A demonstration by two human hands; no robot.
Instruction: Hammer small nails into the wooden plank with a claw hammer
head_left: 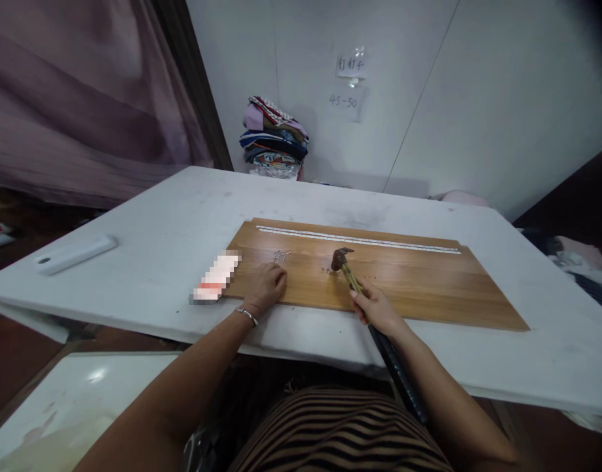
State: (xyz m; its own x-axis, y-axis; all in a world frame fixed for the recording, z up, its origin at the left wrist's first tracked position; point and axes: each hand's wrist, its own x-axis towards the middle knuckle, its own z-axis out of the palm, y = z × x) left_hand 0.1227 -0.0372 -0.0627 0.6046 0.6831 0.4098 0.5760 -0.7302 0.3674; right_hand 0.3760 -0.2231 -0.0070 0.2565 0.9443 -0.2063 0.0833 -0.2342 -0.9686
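Note:
My right hand point(375, 307) is wrapped round the handle of a claw hammer point(348, 275). The hammer's rusty head rests on or just above a wooden board point(428, 288), and its dark grip reaches back past my wrist. Beside the head are several small dark marks or holes in the wood. My left hand point(266, 286) lies on the board's left part with its fingers curled in. Whether anything is inside those fingers is hidden. Right beyond them lies a small loose pile of nails point(281, 256).
Two pale printed strips point(359, 239) run along the board's far edge. A blurred-out phone-like object point(216, 278) touches the left edge. The white table point(158, 216) also bears a white handled object point(77, 254). Folded cloths point(274, 139) are stacked by the wall behind.

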